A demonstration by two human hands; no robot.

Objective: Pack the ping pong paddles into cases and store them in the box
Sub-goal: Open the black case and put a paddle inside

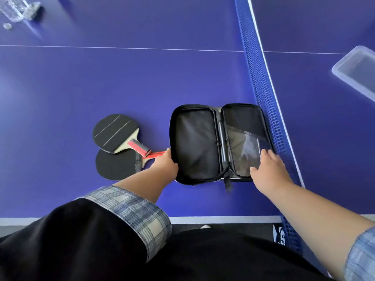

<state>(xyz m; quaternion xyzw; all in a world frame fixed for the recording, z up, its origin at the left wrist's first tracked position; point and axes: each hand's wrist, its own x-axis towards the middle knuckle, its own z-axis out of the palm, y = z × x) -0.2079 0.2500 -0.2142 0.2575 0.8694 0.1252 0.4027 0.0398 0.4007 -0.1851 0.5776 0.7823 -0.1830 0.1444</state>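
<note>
A black paddle case (194,142) lies unzipped and spread flat on the blue table, both halves empty. My left hand (165,165) grips the case's left rim near its lower corner. My right hand (267,169) rests with fingers spread on the clear pocket of the right half. Two paddles lie crossed just left of the case: the upper paddle (115,132) with black rubber and a red-grey handle rests on the lower paddle (115,165), whose red handle points toward my left hand.
The blue net (263,88) runs along the case's right side. Beyond the net at the right edge stands a clear plastic box (357,72). A clear container (16,9) and a small ball (7,26) sit at the far left. The table's white edge (223,219) is close to me.
</note>
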